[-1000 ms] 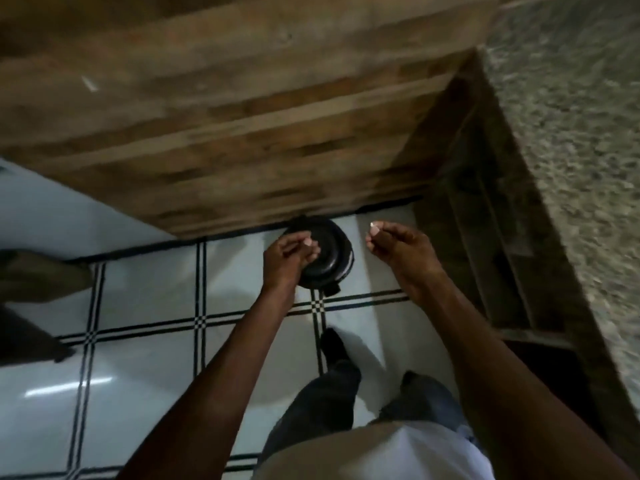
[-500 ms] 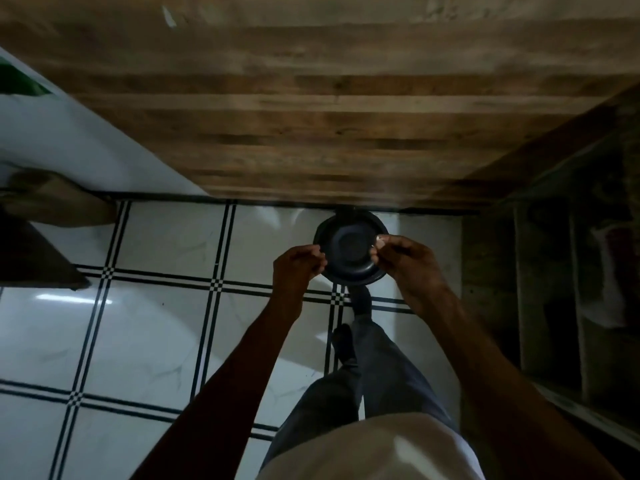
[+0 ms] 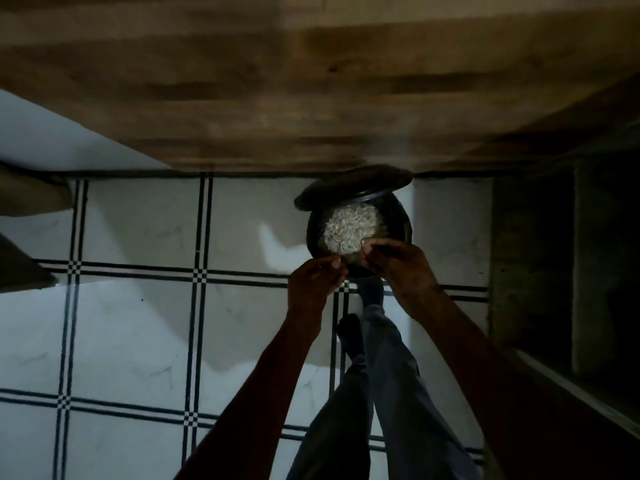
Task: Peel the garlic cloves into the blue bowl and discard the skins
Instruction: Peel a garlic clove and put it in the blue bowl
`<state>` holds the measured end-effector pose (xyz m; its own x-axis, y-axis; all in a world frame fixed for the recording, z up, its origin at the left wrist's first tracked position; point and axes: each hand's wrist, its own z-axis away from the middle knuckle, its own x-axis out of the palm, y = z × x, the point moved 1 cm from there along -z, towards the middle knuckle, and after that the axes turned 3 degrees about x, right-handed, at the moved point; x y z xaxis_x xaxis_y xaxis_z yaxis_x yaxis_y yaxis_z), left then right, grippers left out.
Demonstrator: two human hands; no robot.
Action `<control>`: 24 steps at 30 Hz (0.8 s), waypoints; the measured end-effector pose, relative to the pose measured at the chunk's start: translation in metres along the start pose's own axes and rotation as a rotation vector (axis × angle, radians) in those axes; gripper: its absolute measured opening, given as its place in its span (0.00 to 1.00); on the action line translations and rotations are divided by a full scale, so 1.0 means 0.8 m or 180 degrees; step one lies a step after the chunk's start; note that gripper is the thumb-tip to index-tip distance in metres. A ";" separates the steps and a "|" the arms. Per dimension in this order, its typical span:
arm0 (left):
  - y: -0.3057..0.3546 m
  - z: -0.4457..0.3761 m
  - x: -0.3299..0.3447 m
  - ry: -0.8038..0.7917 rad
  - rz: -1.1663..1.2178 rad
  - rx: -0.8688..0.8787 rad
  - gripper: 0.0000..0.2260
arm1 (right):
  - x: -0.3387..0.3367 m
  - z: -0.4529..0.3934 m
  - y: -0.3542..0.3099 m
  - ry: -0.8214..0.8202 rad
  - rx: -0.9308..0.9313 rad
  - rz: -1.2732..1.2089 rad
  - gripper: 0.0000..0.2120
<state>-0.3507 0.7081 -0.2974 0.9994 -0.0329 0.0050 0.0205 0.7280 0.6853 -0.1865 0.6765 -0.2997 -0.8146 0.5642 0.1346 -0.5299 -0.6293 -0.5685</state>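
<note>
Over the tiled floor (image 3: pixel 138 323), beside the wooden cabinet (image 3: pixel 242 81), a person is standing at a black pedal bin (image 3: pixel 398 223) whose lid (image 3: pixel 353 187) is tipped up and back. One foot (image 3: pixel 372 292) seems to be pressing the pedal, though the dim light makes that hard to confirm. Pale garlic skins (image 3: pixel 349 228) are lying heaped inside the bin. Both hands are hovering at the near rim: the left hand (image 3: pixel 317 280) is pinched closed, fingertips together, and the right hand (image 3: pixel 398 263) is likewise bunched over the opening. Whether either is gripping any skins I cannot tell. This looks like the discard step, near the end of the task. Next, the fingers likely need opening and rubbing together so clinging scraps fall inside, then the foot easing off. No blue bowl is in view.
</note>
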 end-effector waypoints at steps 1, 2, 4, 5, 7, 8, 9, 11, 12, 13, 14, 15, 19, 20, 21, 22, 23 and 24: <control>-0.017 -0.019 -0.001 0.0022 0.0006 -0.0048 0.04 | 0.000 -0.020 0.012 0.0032 0.0023 0.0009 0.15; -0.031 -0.038 -0.001 0.0048 -0.0022 -0.0080 0.03 | 0.000 -0.038 0.024 0.0081 0.0072 0.0024 0.14; -0.060 -0.077 0.000 0.0095 -0.0135 -0.0151 0.03 | 0.000 -0.080 0.052 0.0150 0.0212 0.0109 0.07; -0.073 -0.095 0.000 0.0103 -0.0188 -0.0217 0.04 | 0.000 -0.100 0.066 0.0184 0.0297 0.0122 0.05; -0.094 -0.133 0.001 0.0031 -0.0241 -0.0361 0.06 | -0.002 -0.144 0.091 0.0314 0.0557 0.0133 0.09; -0.103 -0.151 0.003 -0.0038 -0.0298 -0.0419 0.07 | -0.004 -0.162 0.099 0.0359 0.0645 0.0111 0.09; -0.112 -0.169 0.005 -0.0093 -0.0348 -0.0476 0.07 | -0.007 -0.179 0.106 0.0431 0.0630 0.0169 0.10; -0.124 -0.195 0.008 -0.0037 -0.0285 -0.0569 0.06 | -0.008 -0.201 0.112 0.0598 0.0604 0.0302 0.15; -0.125 -0.203 0.010 0.0050 -0.0268 -0.0611 0.05 | -0.011 -0.208 0.113 0.0547 0.0632 0.0378 0.15; -0.125 -0.208 0.012 0.0135 -0.0321 -0.0629 0.05 | -0.013 -0.214 0.113 0.0523 0.0650 0.0456 0.13; -0.124 -0.210 0.014 0.0223 -0.0443 -0.0617 0.06 | -0.013 -0.218 0.111 0.0460 0.0686 0.0337 0.09; -0.123 -0.213 0.016 0.0292 -0.0546 -0.0584 0.08 | -0.013 -0.221 0.105 0.0421 0.0637 0.0362 0.07; -0.120 -0.222 0.024 0.0120 -0.0618 -0.0673 0.11 | -0.012 -0.226 0.094 0.0542 0.0142 0.0763 0.03; -0.117 -0.223 0.029 0.0015 -0.0630 -0.0744 0.12 | -0.007 -0.224 0.086 0.0622 -0.0060 0.0786 0.06; -0.113 -0.224 0.035 -0.0077 -0.0624 -0.0814 0.14 | -0.002 -0.224 0.083 0.0670 -0.0309 0.0782 0.10; -0.109 -0.227 0.042 -0.0152 -0.0567 -0.0893 0.15 | 0.004 -0.225 0.079 0.0711 -0.0535 0.0870 0.11; -0.105 -0.230 0.049 -0.0198 -0.0481 -0.0952 0.16 | 0.012 -0.224 0.077 0.0659 -0.0702 0.1040 0.11; -0.102 -0.233 0.056 -0.0168 -0.0348 -0.1057 0.16 | 0.017 -0.225 0.079 0.0462 -0.0819 0.1310 0.12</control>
<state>-0.3024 0.7747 -0.4885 0.9883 -0.1520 -0.0117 0.1434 0.9010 0.4096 -0.1882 0.7406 -0.4796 -0.8927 0.3772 -0.2466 -0.0816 -0.6735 -0.7347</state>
